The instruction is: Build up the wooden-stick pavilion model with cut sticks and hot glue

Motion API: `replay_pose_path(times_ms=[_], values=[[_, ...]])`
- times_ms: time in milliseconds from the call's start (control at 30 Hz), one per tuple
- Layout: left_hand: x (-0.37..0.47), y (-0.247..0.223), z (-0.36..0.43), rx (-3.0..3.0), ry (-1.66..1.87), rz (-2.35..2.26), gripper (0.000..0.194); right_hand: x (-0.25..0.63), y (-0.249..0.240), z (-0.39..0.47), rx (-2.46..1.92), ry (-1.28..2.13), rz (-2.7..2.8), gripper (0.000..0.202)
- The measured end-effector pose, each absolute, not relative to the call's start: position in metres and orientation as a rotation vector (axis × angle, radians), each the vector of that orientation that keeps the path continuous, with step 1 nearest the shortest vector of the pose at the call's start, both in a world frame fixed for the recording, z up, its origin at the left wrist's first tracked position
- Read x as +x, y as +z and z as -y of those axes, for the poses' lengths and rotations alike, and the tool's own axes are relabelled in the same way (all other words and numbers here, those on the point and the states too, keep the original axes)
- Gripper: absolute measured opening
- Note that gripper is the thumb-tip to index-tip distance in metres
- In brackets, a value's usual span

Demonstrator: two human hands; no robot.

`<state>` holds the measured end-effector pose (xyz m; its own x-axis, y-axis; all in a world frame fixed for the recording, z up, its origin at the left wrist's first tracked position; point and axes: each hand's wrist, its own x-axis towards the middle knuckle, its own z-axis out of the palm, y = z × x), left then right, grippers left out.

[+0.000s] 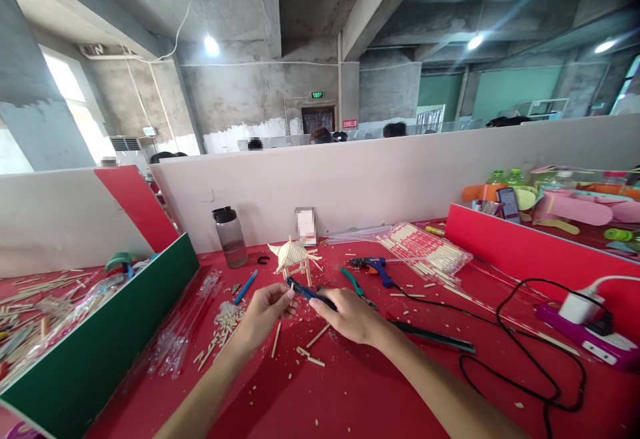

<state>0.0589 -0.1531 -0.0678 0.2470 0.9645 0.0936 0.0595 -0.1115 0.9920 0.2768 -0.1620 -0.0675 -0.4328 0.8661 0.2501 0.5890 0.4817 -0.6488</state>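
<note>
My right hand (pixel 345 316) is closed around a pair of blue-handled pliers (pixel 303 290), whose tip points left. My left hand (pixel 267 309) pinches a short wooden stick (pixel 293 286) at the jaws of the pliers; its fingers hide most of the stick. Just beyond both hands stands a small pavilion model (pixel 293 258) made of wooden sticks, with a pointed roof on thin legs. Cut stick pieces (pixel 315 361) lie on the red tabletop (pixel 280 399) below my hands.
A hot glue gun (pixel 373 267), green-handled pliers (pixel 354 282) and a black tool (pixel 435 336) lie to the right. Bagged sticks (pixel 425 249) lie behind them. A bottle (pixel 230 238) and blue pen (pixel 246 287) are left. A black cable loops toward a purple power strip (pixel 590 342).
</note>
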Motion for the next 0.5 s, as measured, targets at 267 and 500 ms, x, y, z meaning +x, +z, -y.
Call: replay_pose_path(times_ms=[267, 500], values=[[0.057, -0.070, 0.150, 1.455, 1.070, -1.050, 0.049, 0.276, -0.073, 0.160, -1.150, 0.610, 2.187, 0.052], [0.056, -0.071, 0.149, 1.484, 1.053, -1.061, 0.051, 0.273, -0.080, 0.161, -1.243, 0.523, 2.181, 0.054]])
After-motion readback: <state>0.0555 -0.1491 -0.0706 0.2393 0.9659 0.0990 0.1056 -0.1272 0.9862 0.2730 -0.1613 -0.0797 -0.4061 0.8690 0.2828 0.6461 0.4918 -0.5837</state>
